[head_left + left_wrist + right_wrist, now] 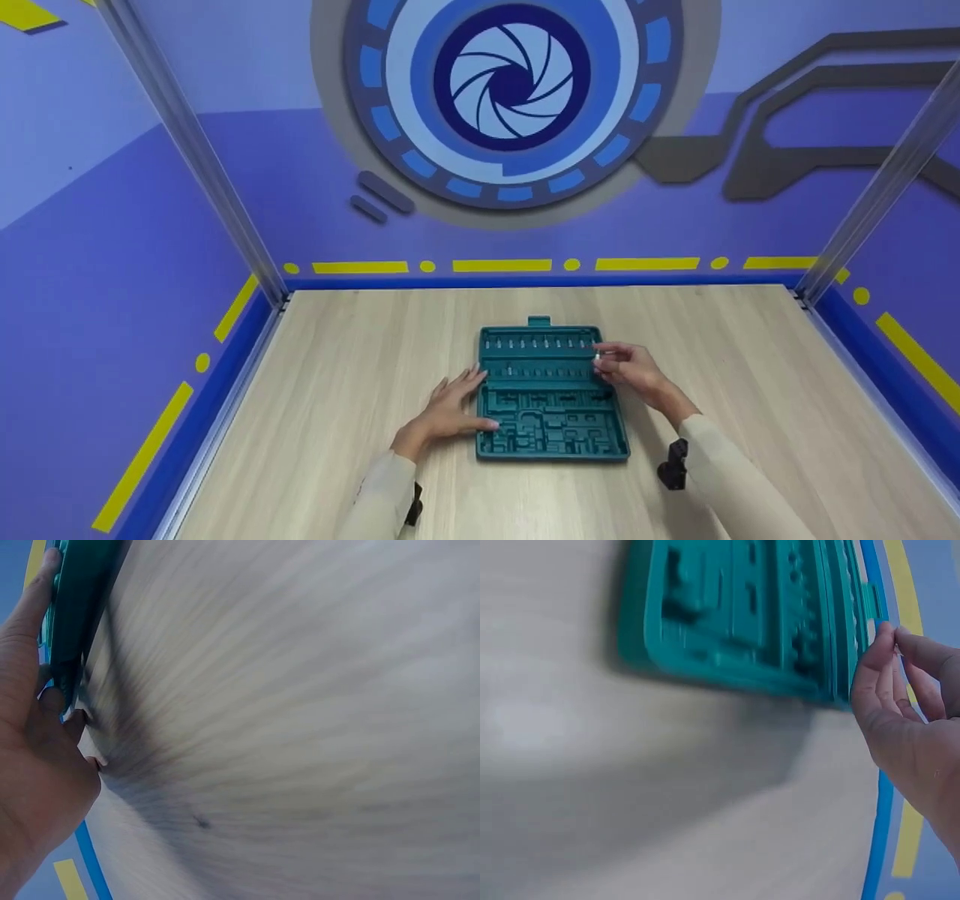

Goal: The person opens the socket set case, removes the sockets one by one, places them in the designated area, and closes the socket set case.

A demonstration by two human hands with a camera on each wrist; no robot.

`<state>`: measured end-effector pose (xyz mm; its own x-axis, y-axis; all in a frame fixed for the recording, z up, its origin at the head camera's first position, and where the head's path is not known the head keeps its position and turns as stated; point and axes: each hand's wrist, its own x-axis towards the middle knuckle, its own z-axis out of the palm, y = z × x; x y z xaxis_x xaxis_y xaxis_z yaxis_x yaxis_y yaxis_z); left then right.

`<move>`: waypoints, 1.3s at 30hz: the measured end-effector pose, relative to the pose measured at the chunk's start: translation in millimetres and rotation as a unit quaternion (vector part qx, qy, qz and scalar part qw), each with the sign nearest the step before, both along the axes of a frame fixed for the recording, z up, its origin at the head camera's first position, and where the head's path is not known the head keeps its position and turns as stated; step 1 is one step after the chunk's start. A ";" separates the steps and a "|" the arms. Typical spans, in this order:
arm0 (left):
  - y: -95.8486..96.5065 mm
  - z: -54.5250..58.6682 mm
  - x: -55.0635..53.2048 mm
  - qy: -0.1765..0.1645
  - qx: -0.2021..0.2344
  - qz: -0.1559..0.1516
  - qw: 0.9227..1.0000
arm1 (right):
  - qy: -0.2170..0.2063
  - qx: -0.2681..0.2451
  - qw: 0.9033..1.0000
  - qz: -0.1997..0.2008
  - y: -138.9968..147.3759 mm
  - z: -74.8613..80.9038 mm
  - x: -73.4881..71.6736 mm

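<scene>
An open green plastic tool case (pixel 553 456) lies on the table in the head view, its lid half at the far side. A row of small silver bits (pixel 523 343) stands along the top of the lid, and a single one sits at the left of the second row. My left hand (pixel 448 409) rests along the case's left edge, fingers spread and thumb over the rim. At the lid's right edge, my right hand (pixel 632 371) pinches a small silver bit (pixel 597 358) between thumb and fingertips. In the right wrist view, the fingers mostly hide that bit.
The case's near half has moulded recesses (pixel 555 431), and a latch tab (pixel 538 321) sticks out at its far side. Pale wooden tabletop (pixel 360 337) surrounds the case. Blue-purple panels (pixel 300 187) with metal corner posts stand behind and at both sides.
</scene>
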<state>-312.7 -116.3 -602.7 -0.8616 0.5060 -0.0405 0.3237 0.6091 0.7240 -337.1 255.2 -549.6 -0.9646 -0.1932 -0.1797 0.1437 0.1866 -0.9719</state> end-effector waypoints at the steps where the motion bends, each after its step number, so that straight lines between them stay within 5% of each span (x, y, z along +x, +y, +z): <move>1: 0.4 0.1 -0.3 0.000 0.000 -0.001 1.000 | 0.001 0.008 1.000 -0.003 4.5 0.7 0.4; 12: 1.8 -0.9 -0.6 0.003 -0.002 0.004 1.000 | 0.006 0.127 0.990 -0.053 44.4 -12.3 10.7; 21: 0.3 -3.7 2.1 0.006 0.014 0.004 1.000 | 0.025 0.203 0.977 -0.060 44.1 -31.0 20.7; 33: 3.0 -4.9 3.7 0.008 0.012 0.010 1.000 | 0.092 0.306 0.946 -0.052 43.6 -37.9 18.4; 39: 1.0 -3.1 1.0 0.013 0.014 0.010 1.000 | 0.085 0.299 0.949 -0.047 42.6 -37.7 14.7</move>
